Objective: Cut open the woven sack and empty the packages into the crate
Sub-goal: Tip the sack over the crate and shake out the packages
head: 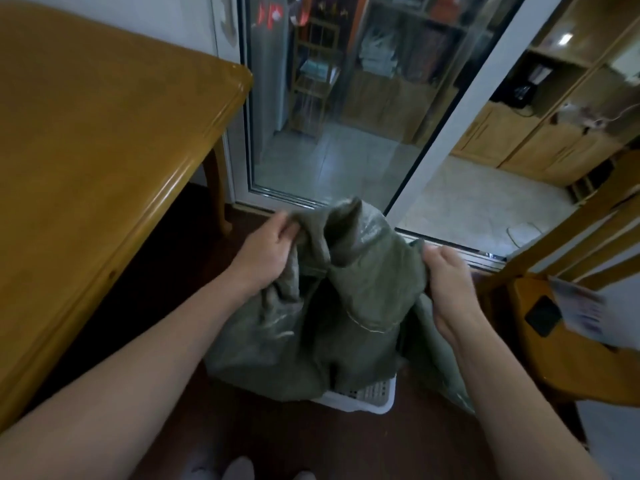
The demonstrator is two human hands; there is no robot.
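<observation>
A green woven sack (346, 306) hangs crumpled over a white plastic crate (367, 400) on the floor and covers most of it. My left hand (266, 251) grips a bunched fold at the sack's upper left. My right hand (446, 282) grips the sack's right edge. Only the crate's near right corner and some of its slotted wall show beneath the cloth. No packages are visible; the sack hides the inside of the crate.
A wooden table (104, 150) fills the left side, its corner close to my left hand. A wooden chair (554, 323) with a paper and a dark object on its seat stands at the right. A glass sliding door (346, 116) is straight ahead. The floor is dark.
</observation>
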